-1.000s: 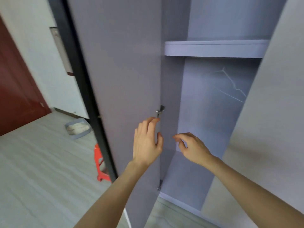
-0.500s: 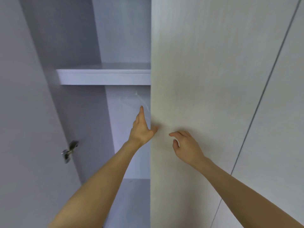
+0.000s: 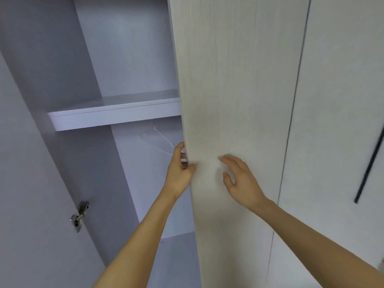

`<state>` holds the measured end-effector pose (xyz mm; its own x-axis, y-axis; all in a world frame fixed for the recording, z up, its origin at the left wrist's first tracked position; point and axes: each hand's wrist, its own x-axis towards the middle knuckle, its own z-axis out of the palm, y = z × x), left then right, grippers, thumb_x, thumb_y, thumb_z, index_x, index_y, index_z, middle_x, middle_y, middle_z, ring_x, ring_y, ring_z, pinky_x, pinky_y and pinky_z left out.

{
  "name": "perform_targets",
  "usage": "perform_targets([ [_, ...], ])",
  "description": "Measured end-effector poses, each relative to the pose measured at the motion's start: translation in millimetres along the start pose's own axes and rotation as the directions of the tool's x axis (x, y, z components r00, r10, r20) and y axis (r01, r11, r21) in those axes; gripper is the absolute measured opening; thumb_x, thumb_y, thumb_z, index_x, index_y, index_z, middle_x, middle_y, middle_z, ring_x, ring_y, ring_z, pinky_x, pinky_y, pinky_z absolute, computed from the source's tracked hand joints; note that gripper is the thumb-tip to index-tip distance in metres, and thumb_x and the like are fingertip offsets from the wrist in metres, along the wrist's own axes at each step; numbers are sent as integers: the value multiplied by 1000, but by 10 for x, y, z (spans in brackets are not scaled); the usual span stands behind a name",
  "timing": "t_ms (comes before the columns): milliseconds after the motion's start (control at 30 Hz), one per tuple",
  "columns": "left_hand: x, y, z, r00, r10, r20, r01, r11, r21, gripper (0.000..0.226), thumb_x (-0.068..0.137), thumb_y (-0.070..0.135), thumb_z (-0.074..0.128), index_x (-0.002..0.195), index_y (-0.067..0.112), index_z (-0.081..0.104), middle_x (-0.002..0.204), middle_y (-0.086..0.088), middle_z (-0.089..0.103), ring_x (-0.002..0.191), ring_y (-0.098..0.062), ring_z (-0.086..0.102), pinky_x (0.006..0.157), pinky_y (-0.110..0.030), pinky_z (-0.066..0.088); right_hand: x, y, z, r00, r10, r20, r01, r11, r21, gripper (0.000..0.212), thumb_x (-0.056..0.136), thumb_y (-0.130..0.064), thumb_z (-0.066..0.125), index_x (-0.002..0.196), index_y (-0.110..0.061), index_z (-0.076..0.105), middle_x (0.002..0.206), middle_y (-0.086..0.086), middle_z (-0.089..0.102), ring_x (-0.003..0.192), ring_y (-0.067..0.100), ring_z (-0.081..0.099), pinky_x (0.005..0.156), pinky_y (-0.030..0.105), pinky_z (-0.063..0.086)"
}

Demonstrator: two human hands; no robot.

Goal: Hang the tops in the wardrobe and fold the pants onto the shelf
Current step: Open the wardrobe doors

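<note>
wardrobe [image 3: 128, 48] interior, frame left; one shelf [image 3: 116, 116]; one hinge [image 3: 80, 215] | left hand [image 3: 179, 169] grips door [image 3: 232, 100] edge | right hand [image 3: 242, 179] fingers spread, on door face | no writing legible

An open wardrobe [image 3: 128, 48] with a pale grey interior is seen from in front and slightly below. A shelf [image 3: 116, 117] is fixed across it, with compartments above and below. White crack-like lines [image 3: 164, 140] are marked on the back panel under the shelf. The left door [image 3: 31, 204] is swung open, and a metal hinge [image 3: 80, 215] is mounted on its inner face. The edge of the light wood-grain right door [image 3: 232, 100] is gripped by the left hand [image 3: 179, 169], fingers curled behind it and thumb on its front. The right hand [image 3: 241, 181] is held with relaxed fingers at the door's face. A dark bar handle [image 3: 369, 167] is seen on the neighbouring panel [image 3: 342, 100].
</note>
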<state>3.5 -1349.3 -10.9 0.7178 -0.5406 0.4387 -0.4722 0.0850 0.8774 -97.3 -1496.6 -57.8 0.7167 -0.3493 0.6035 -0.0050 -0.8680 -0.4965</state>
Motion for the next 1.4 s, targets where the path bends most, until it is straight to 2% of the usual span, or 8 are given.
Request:
perform_targets([
  [200,-616,285,185,943,174,283,-188,982,21,61,75,12,48,119,55,41,103,26,55,95,0,56,77,-9,45,-687,-233,-293,992,60,-110,-49,993,106,42,95,-7,43,137,-13,43,141,1,42,131,15,39,108,35,37],
  [400,-797,523,572,807,320,496,-389,920,40,64,76,17,40,135,41,33,123,33,33,114,21,33,89,6,25,-1269,-282,-856,970,174,-169,-157,982,107,38,96,-18,45,129,-37,39,126,-17,47,113,-2,48,94,9,38],
  [533,-782,717,1090,680,403,613,-560,825,79,62,84,13,44,140,38,36,150,17,18,136,2,15,100,-3,18,-1525,-168,-1217,916,313,-253,-286,949,135,34,97,-24,43,130,-24,44,125,-15,53,110,-3,52,90,10,41],
  [767,-675,1056,2218,563,455,690,-692,716,93,75,86,0,38,145,44,20,157,15,-2,142,-4,2,107,-21,24,-1728,296,-1902,756,450,-475,-448,885,126,18,97,-15,43,80,-9,42,63,-1,41,55,14,40,56,32,40],
  [867,-649,1124,2619,554,451,700,-713,691,119,75,87,2,39,146,43,16,157,13,-4,142,-6,1,105,-25,27,-1720,519,-2200,711,478,-515,-511,855,88,28,96,-11,42,70,-15,33,59,-6,33,48,7,33,47,17,30],
  [1033,-622,1119,2987,562,445,698,-714,687,136,69,90,5,41,147,35,18,158,9,-7,144,-11,2,106,-28,29,-1735,785,-2427,691,517,-505,-575,816,49,18,96,-10,41,80,-4,43,62,4,40,55,17,33,54,27,29],
  [1233,-990,850,3176,669,613,420,-681,732,17,50,85,2,49,134,11,50,142,-13,41,129,-28,41,99,-39,43,-2008,873,-2435,669,580,-465,-602,790,119,25,96,-9,41,115,-15,57,85,-6,61,83,13,59,72,9,42],
  [1400,-1709,471,3387,546,671,502,-666,711,-226,42,81,14,46,119,5,59,117,-10,60,108,-20,52,90,-30,43,-2742,870,-2361,519,687,-509,-741,658,132,25,93,-5,44,104,-20,61,94,-9,66,94,11,62,81,18,46],
])
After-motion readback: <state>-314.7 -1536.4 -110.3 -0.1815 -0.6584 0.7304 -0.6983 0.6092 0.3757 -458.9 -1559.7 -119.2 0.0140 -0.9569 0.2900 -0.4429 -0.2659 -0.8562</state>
